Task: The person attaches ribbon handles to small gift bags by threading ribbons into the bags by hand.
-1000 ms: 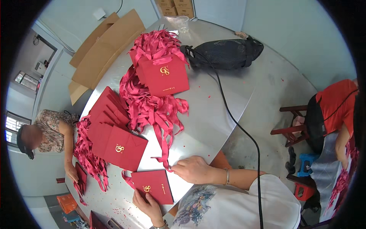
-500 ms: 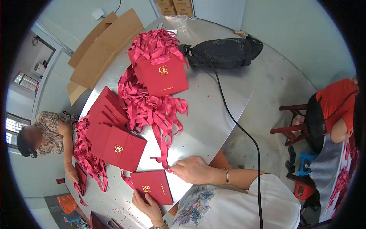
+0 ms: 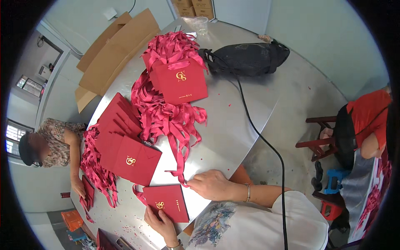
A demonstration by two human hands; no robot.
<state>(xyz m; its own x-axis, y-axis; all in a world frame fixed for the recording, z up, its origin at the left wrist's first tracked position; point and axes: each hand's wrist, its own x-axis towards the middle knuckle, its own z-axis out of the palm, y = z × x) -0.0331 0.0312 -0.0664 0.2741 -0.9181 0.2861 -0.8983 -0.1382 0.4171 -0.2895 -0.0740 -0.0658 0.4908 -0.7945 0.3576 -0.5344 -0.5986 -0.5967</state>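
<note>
Bag (image 3: 171, 202) is touching your left hand (image 3: 161, 227); your right hand (image 3: 210, 185) is resting apart, by a ribbon (image 3: 179, 168); I cannot tell either's grip

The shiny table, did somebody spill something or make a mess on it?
Yes, a bit: tiny red scraps are scattered over the table left of the person's left hand, like spilled confetti. The pink ribbons also look jumbled, while the bags seem neater. I see no spilled liquid.
</note>
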